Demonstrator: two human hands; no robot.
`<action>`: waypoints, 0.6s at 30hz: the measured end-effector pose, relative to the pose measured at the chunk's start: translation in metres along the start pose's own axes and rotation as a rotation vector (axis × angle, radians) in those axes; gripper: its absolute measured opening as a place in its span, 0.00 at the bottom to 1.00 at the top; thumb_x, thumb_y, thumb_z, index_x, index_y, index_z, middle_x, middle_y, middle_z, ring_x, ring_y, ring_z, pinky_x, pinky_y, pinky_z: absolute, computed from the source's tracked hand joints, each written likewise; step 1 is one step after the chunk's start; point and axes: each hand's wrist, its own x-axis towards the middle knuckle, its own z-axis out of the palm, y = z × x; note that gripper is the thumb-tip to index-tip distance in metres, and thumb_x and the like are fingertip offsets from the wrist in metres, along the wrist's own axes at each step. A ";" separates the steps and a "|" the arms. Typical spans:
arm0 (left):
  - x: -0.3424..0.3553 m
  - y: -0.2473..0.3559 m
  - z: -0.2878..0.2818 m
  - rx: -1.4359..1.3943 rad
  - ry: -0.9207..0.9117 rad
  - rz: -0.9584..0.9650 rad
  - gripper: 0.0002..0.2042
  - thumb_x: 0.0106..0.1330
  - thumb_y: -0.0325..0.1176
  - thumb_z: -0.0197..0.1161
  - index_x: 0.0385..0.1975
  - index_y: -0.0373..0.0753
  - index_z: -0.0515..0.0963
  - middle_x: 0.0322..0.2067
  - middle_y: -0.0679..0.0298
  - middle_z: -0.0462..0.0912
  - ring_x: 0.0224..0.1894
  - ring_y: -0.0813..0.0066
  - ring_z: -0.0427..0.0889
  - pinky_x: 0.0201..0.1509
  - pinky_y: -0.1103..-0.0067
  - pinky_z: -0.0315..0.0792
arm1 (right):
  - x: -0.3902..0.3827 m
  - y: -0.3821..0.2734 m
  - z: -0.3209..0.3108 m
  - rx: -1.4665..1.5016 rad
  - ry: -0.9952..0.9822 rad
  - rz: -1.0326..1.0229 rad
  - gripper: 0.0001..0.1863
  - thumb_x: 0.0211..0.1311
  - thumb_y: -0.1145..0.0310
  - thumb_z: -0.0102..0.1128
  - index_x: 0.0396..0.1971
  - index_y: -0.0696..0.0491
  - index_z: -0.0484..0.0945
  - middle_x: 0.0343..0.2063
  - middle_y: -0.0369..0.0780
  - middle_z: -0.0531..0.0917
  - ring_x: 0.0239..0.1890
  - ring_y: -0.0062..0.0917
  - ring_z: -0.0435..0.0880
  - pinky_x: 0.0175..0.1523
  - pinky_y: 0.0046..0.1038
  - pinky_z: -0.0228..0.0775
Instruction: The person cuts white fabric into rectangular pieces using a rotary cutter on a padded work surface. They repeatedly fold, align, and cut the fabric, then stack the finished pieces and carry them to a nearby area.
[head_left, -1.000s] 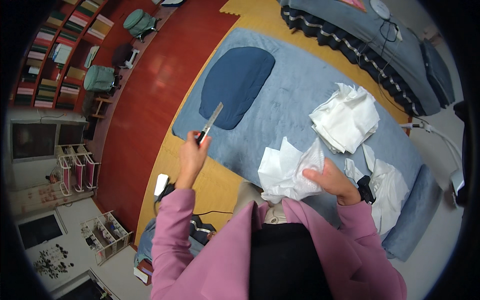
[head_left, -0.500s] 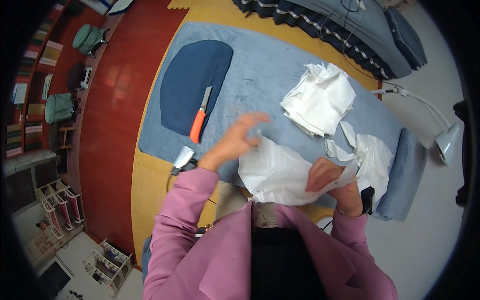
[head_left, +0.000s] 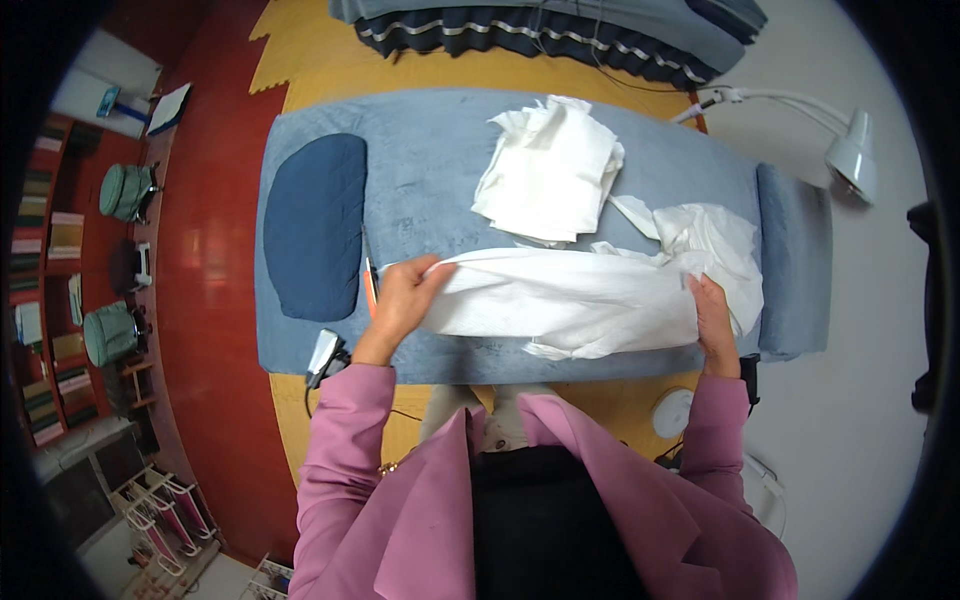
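A white, thin, paper-like sheet [head_left: 570, 300] is stretched sideways above the near side of the blue padded bed. My left hand [head_left: 403, 300] is closed on its left end, thumb on top. At the right end, my right hand [head_left: 712, 315] grips the sheet with its fingers mostly hidden behind it. Just beyond my left hand lies an orange-handled knife [head_left: 370, 284], partly covered by the hand. A folded stack of white sheets [head_left: 550, 170] rests farther back on the bed, and a crumpled white sheet [head_left: 712, 245] lies behind my right hand.
A dark blue cushion [head_left: 315, 225] lies at the left end of the blue bed [head_left: 420, 150], a bolster [head_left: 795, 265] at the right. A lamp head [head_left: 852, 158] reaches in at right. Another small lamp [head_left: 325, 355] stands at the near left edge. A second bed [head_left: 520, 30] stands beyond.
The sheet, bunched near my body before, is now drawn out lengthwise between my hands. My left hand has moved left and closed on its end. The head view has shifted.
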 end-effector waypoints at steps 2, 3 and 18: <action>0.000 -0.008 -0.007 0.096 0.054 -0.094 0.16 0.67 0.41 0.64 0.29 0.31 0.82 0.16 0.60 0.75 0.21 0.80 0.68 0.27 0.75 0.66 | 0.003 0.012 -0.043 -0.315 0.015 0.031 0.19 0.75 0.62 0.52 0.51 0.62 0.80 0.44 0.41 0.86 0.45 0.21 0.82 0.54 0.24 0.71; 0.000 -0.016 -0.010 0.159 0.060 -0.176 0.16 0.67 0.42 0.65 0.29 0.31 0.83 0.15 0.60 0.75 0.20 0.79 0.69 0.28 0.73 0.67 | 0.001 0.011 -0.066 -0.601 0.138 -0.070 0.19 0.75 0.62 0.51 0.48 0.64 0.79 0.43 0.43 0.87 0.42 0.24 0.82 0.53 0.26 0.71; -0.077 0.066 0.037 0.559 -0.111 0.562 0.07 0.52 0.25 0.70 0.30 0.39 0.82 0.22 0.61 0.77 0.26 0.61 0.79 0.29 0.68 0.71 | 0.037 -0.018 0.172 -0.807 -0.641 -0.999 0.24 0.50 0.62 0.71 0.49 0.47 0.78 0.41 0.43 0.82 0.50 0.35 0.79 0.61 0.37 0.61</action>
